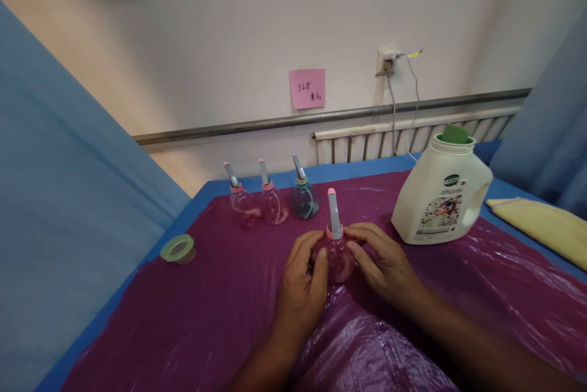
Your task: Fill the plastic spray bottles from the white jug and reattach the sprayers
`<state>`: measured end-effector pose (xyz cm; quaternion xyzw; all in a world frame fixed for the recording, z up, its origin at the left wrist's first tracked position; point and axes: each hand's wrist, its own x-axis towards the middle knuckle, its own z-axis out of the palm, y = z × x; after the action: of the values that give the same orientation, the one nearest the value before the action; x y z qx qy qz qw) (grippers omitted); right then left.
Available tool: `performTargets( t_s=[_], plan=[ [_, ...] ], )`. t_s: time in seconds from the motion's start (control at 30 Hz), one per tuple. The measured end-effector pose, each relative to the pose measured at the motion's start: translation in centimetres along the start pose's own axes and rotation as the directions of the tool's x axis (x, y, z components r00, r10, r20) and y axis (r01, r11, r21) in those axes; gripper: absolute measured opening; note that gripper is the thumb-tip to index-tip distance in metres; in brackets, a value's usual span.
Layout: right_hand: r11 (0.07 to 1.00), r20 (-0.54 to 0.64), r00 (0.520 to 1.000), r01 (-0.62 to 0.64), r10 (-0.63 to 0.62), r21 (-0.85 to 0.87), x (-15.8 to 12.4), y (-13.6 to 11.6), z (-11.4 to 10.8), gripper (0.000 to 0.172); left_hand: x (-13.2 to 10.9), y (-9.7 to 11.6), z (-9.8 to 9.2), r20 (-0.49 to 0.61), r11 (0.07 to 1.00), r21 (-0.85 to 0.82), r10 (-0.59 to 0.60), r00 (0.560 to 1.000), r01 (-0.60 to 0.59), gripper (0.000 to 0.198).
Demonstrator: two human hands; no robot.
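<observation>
A clear pink spray bottle (340,260) with a grey-and-pink nozzle stands upright on the purple plastic sheet (220,318). My left hand (305,276) closes round the bottle's left side, its thumb in front. At the pink collar, the fingers and thumb of my right hand (385,260) pinch from the right. Behind my hands stand two more pink spray bottles, one at the far left (243,205) and another pink bottle (274,203) beside it. A teal spray bottle (306,199) is to their right. The two pink ones hold a little liquid at the bottom.
A large cream jug (440,196) with a green piece in its mouth stands at the right. Beyond it lies a folded yellow cloth (541,224). A green-rimmed cup (178,249) sits at the left. Blue curtains (68,196) hang at both sides; cords hang from a wall socket (386,63).
</observation>
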<state>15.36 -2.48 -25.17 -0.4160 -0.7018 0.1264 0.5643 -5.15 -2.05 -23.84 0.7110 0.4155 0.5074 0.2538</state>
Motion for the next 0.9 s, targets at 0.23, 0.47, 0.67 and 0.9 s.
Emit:
performTargets(
  t_s=[0.23, 0.47, 0.67, 0.9],
  plan=[
    [1.0, 0.004, 1.0, 0.009, -0.009, 0.003, -0.06, 0.25, 0.01, 0.024, 0.06, -0.1, 0.04, -0.001, 1.0, -0.021, -0.008, 1.0, 0.008, 0.029],
    [1.0, 0.016, 1.0, -0.004, 0.004, 0.003, -0.04, 0.1, -0.03, 0.024, 0.1, -0.36, 0.12, -0.008, 0.999, -0.032, -0.027, 1.0, 0.027, 0.027],
    [1.0, 0.001, 1.0, -0.003, 0.003, 0.008, 0.05, -0.11, -0.02, 0.023, 0.1, -0.41, 0.1, -0.008, 1.0, -0.027, -0.012, 1.0, 0.012, 0.027],
    [1.0, -0.01, 1.0, 0.01, -0.011, -0.003, -0.03, -0.02, 0.03, 0.023, 0.16, -0.52, 0.14, -0.006, 0.999, -0.045, -0.009, 1.0, 0.009, 0.028]
  ],
)
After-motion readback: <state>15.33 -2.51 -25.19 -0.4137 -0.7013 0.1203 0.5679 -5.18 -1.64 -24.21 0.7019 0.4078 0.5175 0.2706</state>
